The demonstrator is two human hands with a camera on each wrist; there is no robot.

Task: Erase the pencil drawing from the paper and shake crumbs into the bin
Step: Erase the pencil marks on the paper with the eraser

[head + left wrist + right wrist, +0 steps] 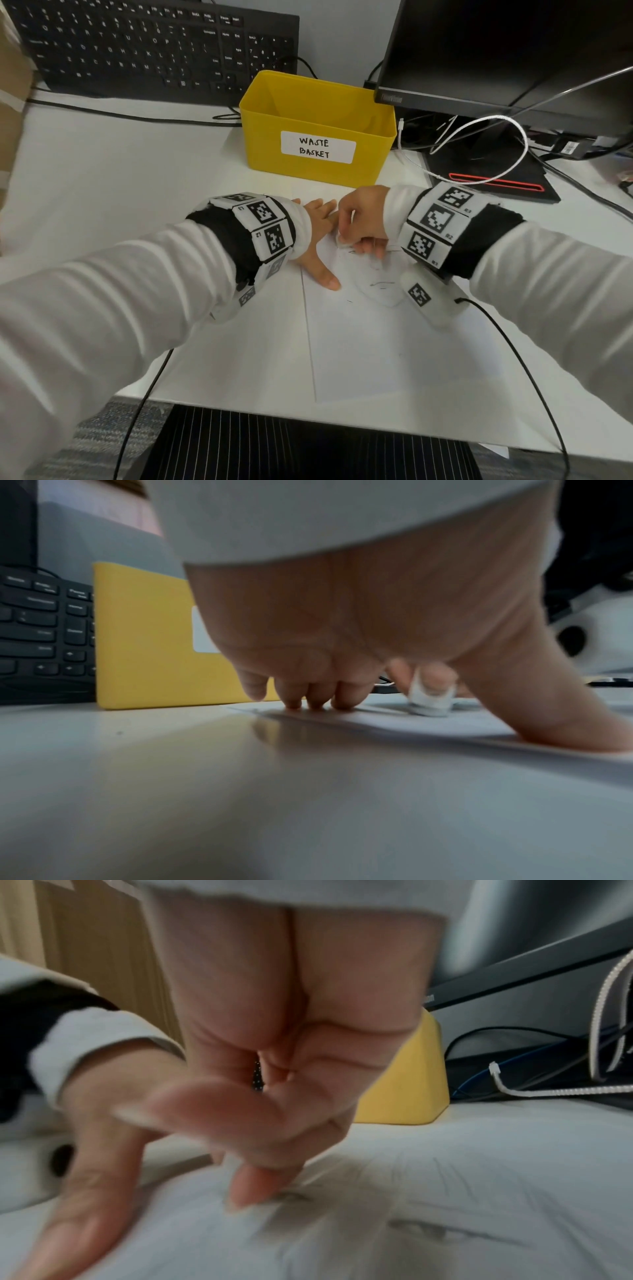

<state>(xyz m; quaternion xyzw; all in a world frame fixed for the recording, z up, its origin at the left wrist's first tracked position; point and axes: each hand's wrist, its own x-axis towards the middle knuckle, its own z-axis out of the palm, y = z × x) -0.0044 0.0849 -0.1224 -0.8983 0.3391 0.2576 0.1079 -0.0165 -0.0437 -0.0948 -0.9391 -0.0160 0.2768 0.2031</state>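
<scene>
A white sheet of paper [359, 349] lies on the desk with a faint pencil drawing of a face [380, 284]. My left hand [317, 236] lies flat with spread fingers on the sheet's top left corner, pressing it down. My right hand [363, 222] is curled round a small white eraser [430, 699] whose end touches the paper at the drawing's upper part. In the right wrist view the pencil lines [455, 1231] look smudged and the eraser is hidden by my fingers. The yellow bin [318, 130], labelled "waste basket", stands just behind the paper.
A black keyboard [154, 48] leans at the back left. A monitor [507, 58] with its stand and white and black cables [479, 137] is at the back right. A black cable [524, 363] crosses the paper's right side. The desk edge runs close to my lap.
</scene>
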